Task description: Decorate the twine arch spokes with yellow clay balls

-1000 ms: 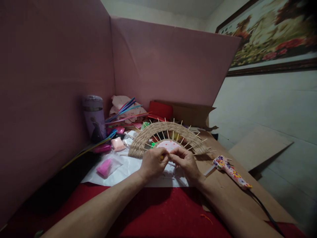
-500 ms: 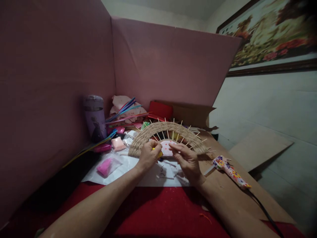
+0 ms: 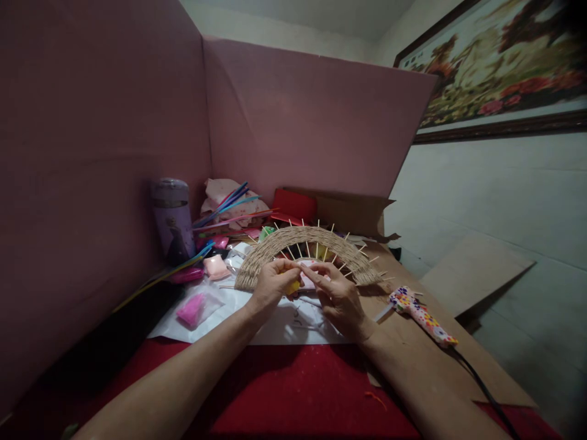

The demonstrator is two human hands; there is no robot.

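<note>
My left hand [image 3: 274, 282] is closed, with a small yellow lump that looks like modelling clay [image 3: 292, 287] held in its fingers. The fingertips of my right hand [image 3: 338, 294] meet those of the left in a pinch; anything between them is too small to make out. Just behind both hands lies a half-round woven fan shape [image 3: 306, 234] of brown cord on thin sticks, which poke out past its outer edge. A spotted white piece [image 3: 308, 278] at its inner centre is partly covered by my fingers.
White paper [image 3: 270, 324] lies under my hands on a red cloth [image 3: 275, 391]. To the left are a pink packet [image 3: 191, 310], a peach packet [image 3: 215, 267] and a purple tumbler [image 3: 173, 220]. A flower-patterned glue gun [image 3: 424, 315] with a cord rests on cardboard [image 3: 440, 373] at right.
My right hand has moved left, and its fingertips now touch those of my left hand. The left hand keeps the yellow lump. The view has shifted slightly.
</note>
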